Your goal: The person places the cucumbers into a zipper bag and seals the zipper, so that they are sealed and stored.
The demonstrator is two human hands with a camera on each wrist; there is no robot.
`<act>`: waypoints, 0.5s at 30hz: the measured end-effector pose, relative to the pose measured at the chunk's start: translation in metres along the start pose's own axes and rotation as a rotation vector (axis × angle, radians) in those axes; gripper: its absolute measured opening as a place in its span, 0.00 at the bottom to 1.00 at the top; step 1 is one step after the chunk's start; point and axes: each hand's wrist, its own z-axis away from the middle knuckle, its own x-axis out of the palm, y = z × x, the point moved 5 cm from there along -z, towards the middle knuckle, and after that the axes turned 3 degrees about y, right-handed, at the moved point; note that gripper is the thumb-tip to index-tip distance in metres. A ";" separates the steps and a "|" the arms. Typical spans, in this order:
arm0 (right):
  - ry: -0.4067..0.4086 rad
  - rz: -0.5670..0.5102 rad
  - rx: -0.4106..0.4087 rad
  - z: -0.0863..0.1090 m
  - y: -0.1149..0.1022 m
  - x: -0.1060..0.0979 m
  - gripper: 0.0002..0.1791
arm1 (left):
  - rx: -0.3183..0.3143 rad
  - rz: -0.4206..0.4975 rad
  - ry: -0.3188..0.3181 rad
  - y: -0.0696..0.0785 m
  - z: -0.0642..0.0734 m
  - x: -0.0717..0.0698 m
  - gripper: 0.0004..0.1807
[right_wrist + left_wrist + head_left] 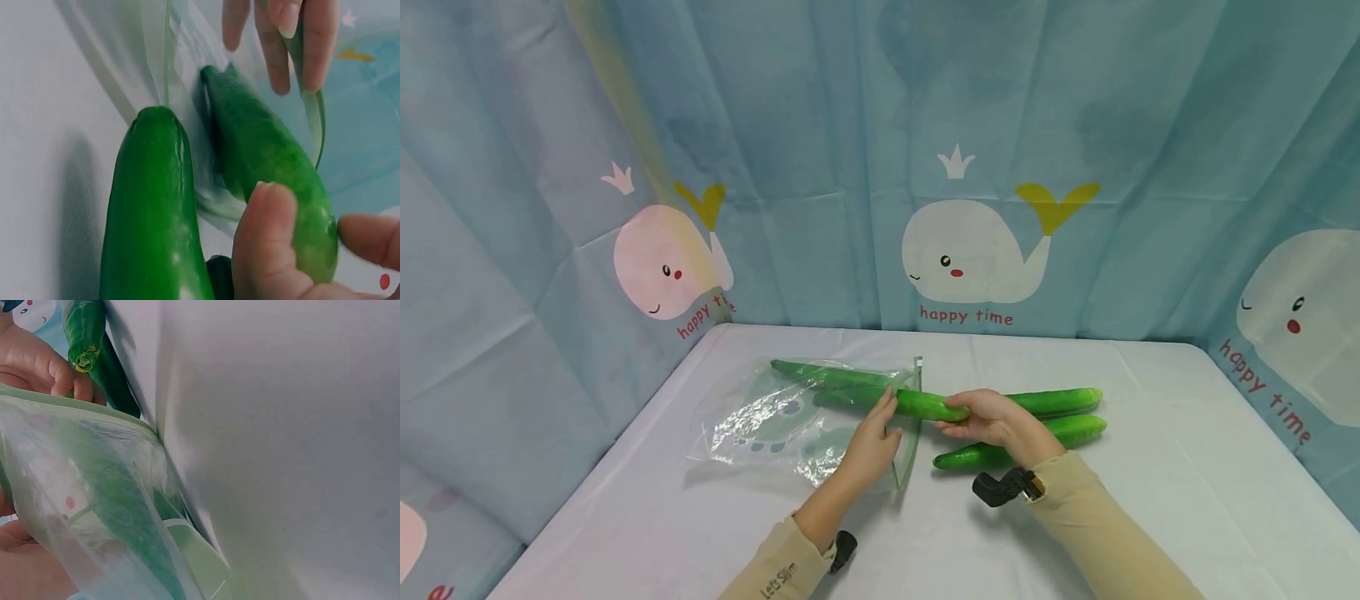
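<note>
A clear zip bag (752,433) with a green-edged mouth lies on its side. One cucumber (805,370) is inside it, seen through the plastic. At the mouth, my left hand (871,442) pinches the green rim (312,119) between thumb and fingers. My right hand (992,421) grips the near end of a second cucumber (932,407), whose far part is inside the bag. That same cucumber (269,144) slants away from my thumb and finger in the right wrist view. Two further cucumbers (1071,402) (1078,428) lie under and beside my right hand.
A white cloth (1187,467) covers the table. Behind it hangs a blue curtain (820,250) printed with whales, and more curtain rises along both sides. Dark wrist cameras (1000,487) are strapped to both wrists.
</note>
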 end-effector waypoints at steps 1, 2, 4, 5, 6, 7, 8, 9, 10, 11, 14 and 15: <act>0.002 0.001 0.002 0.000 0.000 0.000 0.20 | 0.002 -0.002 0.001 0.000 0.000 0.000 0.28; 0.008 0.000 0.006 -0.001 0.000 0.001 0.20 | 0.004 -0.002 0.001 0.000 0.001 0.000 0.28; 0.007 -0.004 0.013 -0.001 0.001 0.002 0.21 | 0.009 -0.002 0.002 0.001 0.001 0.000 0.28; 0.007 -0.003 0.013 -0.001 0.002 0.003 0.21 | 0.009 -0.001 0.002 0.001 0.001 0.000 0.28; 0.007 0.005 0.012 -0.001 0.002 0.004 0.20 | 0.010 0.001 0.002 0.001 0.002 0.000 0.28; 0.005 0.020 0.009 -0.001 0.002 0.005 0.20 | 0.011 0.001 0.003 0.002 0.002 0.000 0.28; 0.006 0.039 0.005 -0.001 0.002 0.006 0.18 | 0.014 0.003 0.003 0.002 0.002 0.000 0.28; 0.010 0.058 -0.001 -0.002 0.002 0.007 0.17 | 0.017 0.004 0.004 0.002 0.002 0.000 0.28; 0.014 0.077 -0.008 -0.002 0.002 0.007 0.15 | 0.019 0.004 0.005 0.002 0.002 0.000 0.28; 0.018 0.098 -0.018 -0.003 0.002 0.008 0.14 | 0.019 0.004 0.006 0.003 0.002 0.000 0.28; 0.038 0.143 -0.041 -0.006 0.001 0.010 0.12 | 0.023 0.005 0.007 0.002 0.002 0.000 0.28; 0.042 0.153 -0.043 -0.007 0.000 0.011 0.12 | 0.024 0.006 0.008 0.002 0.002 0.000 0.28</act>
